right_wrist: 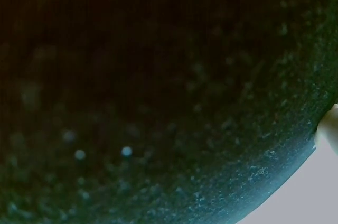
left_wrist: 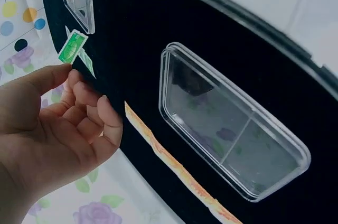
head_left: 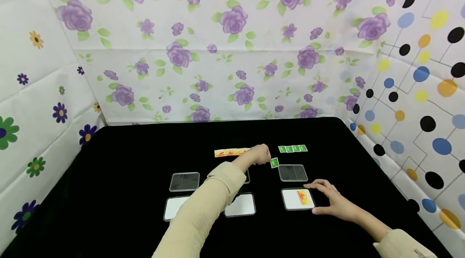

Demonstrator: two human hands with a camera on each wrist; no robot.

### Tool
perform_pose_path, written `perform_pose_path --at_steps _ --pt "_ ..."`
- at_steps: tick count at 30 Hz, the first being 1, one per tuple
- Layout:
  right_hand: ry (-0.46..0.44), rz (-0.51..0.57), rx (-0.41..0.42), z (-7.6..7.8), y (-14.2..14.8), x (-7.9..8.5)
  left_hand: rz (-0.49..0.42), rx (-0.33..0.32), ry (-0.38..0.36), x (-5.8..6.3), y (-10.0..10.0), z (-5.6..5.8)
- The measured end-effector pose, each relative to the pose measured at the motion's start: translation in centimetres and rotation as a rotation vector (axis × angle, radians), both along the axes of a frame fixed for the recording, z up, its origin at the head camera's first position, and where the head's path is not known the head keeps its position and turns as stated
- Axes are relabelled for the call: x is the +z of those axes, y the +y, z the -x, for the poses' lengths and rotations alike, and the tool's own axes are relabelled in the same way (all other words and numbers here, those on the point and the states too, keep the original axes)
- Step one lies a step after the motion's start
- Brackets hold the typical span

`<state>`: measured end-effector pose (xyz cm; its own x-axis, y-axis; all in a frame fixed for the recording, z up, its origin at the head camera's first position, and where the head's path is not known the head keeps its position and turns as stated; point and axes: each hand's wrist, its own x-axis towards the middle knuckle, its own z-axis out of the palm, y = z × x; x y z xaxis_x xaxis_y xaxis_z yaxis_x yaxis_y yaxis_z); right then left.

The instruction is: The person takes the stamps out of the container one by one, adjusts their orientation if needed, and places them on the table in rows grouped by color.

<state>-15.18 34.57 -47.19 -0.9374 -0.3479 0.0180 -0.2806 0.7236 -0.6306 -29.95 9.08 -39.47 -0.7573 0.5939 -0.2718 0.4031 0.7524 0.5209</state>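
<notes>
My left hand [head_left: 259, 154] reaches over the black table and pinches a small green sticker [left_wrist: 73, 47] between thumb and fingertips. That sticker hangs just in front of a row of green stickers [head_left: 292, 149]. My right hand [head_left: 332, 201] grips the right side of a clear plastic case [head_left: 292, 205], with thumb and fingers at its two right corners. The case has a white inside and an orange sticker [head_left: 304, 197] toward its right. A clear lid [head_left: 292, 173] lies behind it. The right wrist view shows mostly dark cloth and a sliver of something pale.
A strip of orange stickers [head_left: 229, 152] lies behind my left forearm. Two more white-lined cases [head_left: 240, 204] and a clear lid [head_left: 184, 181] lie to the left; another clear lid [left_wrist: 232, 129] is partly covered by the arm. Patterned cloth walls [head_left: 232, 68] surround the table.
</notes>
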Motion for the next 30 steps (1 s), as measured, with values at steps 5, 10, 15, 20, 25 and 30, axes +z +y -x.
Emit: perform_pose_path --at_steps 5,10,15,20,25,30 --pt "0.005 -0.002 -0.016 -0.1 -0.1 0.0 0.082 0.008 0.083 -1.6 1.3 2.9" --pt "0.01 -0.002 -0.012 0.0 -0.2 0.0 0.141 0.034 0.052 -5.0 2.9 7.7" --pt "0.01 0.011 0.0 0.0 -0.2 -0.1 0.212 0.106 0.016 -7.1 4.3 10.4" --pt "0.026 0.003 0.002 -0.1 0.0 -0.3 0.226 0.09 0.003 -6.7 4.8 10.7" --pt "0.074 -0.005 0.012 0.1 0.0 -0.5 0.179 0.147 -0.016 -3.1 4.0 7.4" --pt "0.055 0.0 0.008 0.2 -0.1 -0.5 0.177 0.211 0.112 -2.8 3.9 6.2"
